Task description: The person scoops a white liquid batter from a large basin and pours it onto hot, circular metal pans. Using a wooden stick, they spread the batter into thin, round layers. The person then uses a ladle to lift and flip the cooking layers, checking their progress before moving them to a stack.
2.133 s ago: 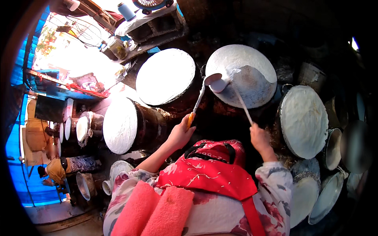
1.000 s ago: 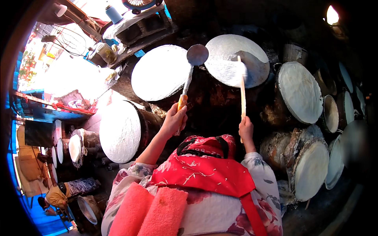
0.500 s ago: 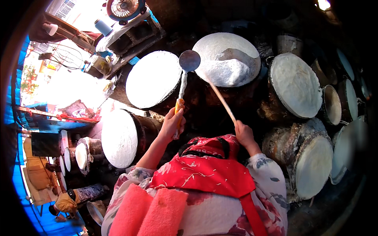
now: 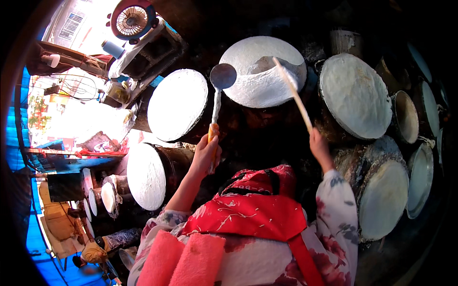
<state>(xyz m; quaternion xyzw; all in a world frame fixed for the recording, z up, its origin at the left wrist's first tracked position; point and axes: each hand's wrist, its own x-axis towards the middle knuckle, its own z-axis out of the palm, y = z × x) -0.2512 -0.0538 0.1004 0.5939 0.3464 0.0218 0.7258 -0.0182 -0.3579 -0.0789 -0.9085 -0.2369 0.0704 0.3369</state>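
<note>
My left hand (image 4: 207, 152) grips a metal ladle (image 4: 223, 76) by its orange-wrapped handle; the bowl overlaps the left part of the round white-coated top (image 4: 255, 88) in front of me, contact unclear. A grey patch (image 4: 268, 63) shows through that coating. In my right hand (image 4: 318, 148) is a pale wooden stick (image 4: 296, 95), slanting up-left over the same top, its end by the grey patch. Other drum-shaped containers with white round tops stand left (image 4: 177, 104) and right (image 4: 355, 93) of it.
More such containers (image 4: 384, 200) crowd both sides. A small fan (image 4: 131, 21), a blue cylinder (image 4: 112, 49) and concrete blocks sit at upper left, beside a bright opening. A person in yellow (image 4: 94, 252) bends at lower left, near blue sheeting (image 4: 36, 229).
White coating has spread over the lower part of the grey patch. The ladle has moved left; the stick's upper end has swung across the top, and my right hand has shifted up and right.
</note>
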